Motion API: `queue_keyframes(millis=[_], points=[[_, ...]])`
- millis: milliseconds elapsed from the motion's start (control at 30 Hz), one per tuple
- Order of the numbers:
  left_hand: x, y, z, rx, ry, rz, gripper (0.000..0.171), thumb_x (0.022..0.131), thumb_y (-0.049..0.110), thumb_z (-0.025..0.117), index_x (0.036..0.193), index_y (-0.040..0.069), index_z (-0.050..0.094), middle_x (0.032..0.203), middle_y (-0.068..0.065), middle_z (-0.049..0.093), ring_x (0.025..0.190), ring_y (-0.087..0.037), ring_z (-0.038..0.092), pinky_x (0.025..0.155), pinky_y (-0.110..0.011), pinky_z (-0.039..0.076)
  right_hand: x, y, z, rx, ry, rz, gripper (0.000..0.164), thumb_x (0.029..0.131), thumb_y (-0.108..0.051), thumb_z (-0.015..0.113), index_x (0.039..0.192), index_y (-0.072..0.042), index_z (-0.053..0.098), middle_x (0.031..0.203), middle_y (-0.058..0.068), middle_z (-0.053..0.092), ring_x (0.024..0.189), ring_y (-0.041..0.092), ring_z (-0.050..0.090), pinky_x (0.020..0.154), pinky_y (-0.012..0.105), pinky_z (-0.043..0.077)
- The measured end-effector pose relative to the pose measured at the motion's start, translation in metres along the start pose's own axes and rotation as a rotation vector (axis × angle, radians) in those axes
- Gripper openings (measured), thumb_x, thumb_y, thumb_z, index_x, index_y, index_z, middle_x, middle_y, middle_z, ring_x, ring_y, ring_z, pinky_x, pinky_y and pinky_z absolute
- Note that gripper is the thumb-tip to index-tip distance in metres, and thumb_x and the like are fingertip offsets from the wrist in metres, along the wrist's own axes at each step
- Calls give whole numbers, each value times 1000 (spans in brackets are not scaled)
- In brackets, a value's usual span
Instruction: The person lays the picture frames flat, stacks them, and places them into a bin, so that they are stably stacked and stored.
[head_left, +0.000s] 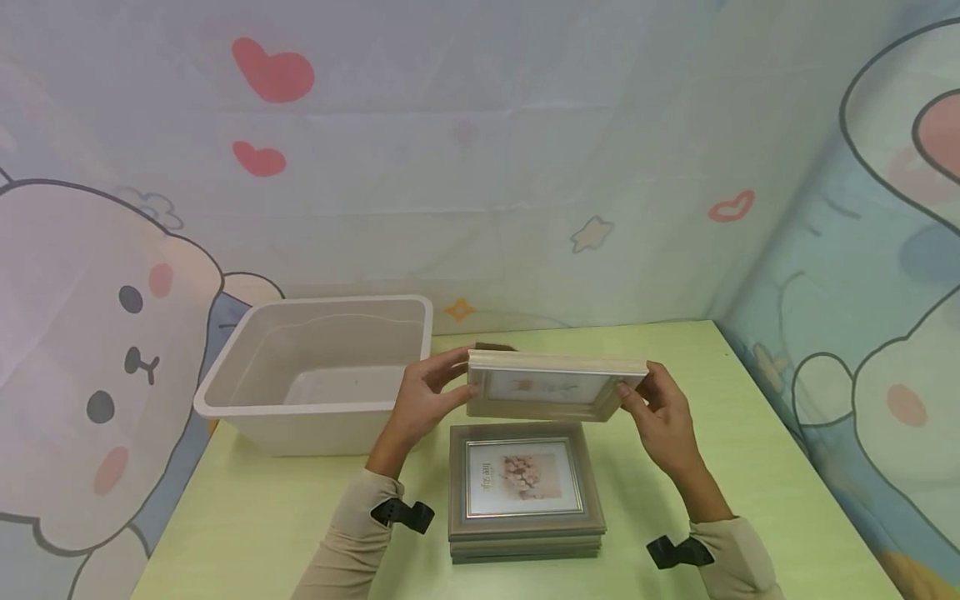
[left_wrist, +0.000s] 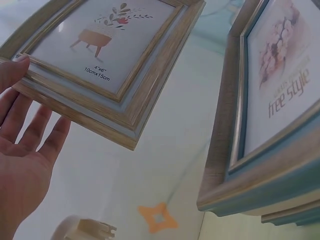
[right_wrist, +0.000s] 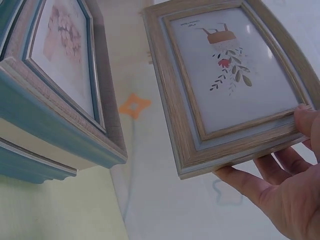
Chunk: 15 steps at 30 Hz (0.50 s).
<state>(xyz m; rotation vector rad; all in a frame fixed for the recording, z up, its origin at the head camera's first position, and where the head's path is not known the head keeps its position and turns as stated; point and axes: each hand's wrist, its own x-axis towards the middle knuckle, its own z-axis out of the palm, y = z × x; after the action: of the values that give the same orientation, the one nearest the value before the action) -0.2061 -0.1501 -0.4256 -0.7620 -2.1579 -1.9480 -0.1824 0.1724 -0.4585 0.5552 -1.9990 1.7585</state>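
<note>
Between both hands, a light wood picture frame is held up and tilted above a stack of other frames. My left hand grips its left edge, thumb on the front and fingers behind. On the opposite edge my right hand grips it the same way. Its print, a plant in a legged pot, shows in the left wrist view and the right wrist view. Below lies the stacked picture frame on top, grey-brown with teal sides and a flower print reading "free style".
A white plastic bin stands at the back left of the light green table, beside the left hand. A printed cloth with hearts and cartoon animals hangs behind the table and along its sides.
</note>
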Motion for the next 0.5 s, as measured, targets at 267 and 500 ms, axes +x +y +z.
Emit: queue_keyframes(millis=[267, 500], points=[[-3, -7, 7, -65, 75, 31, 43, 80, -16, 67, 122, -21, 57, 115, 9, 69, 106, -2, 64, 97, -25, 53, 0, 1, 0, -8, -15, 35, 34, 97, 7, 54, 131, 12, 48, 115, -14, 62, 103, 2, 63, 79, 20, 59], [-3, -9, 11, -97, 77, 74, 39, 84, -13, 67, 120, -23, 56, 108, 19, 68, 102, 0, 63, 82, -19, 57, 1, -1, -1, -45, -23, 73, 34, 100, 1, 54, 133, 8, 49, 116, -13, 60, 103, 1, 64, 77, 22, 60]])
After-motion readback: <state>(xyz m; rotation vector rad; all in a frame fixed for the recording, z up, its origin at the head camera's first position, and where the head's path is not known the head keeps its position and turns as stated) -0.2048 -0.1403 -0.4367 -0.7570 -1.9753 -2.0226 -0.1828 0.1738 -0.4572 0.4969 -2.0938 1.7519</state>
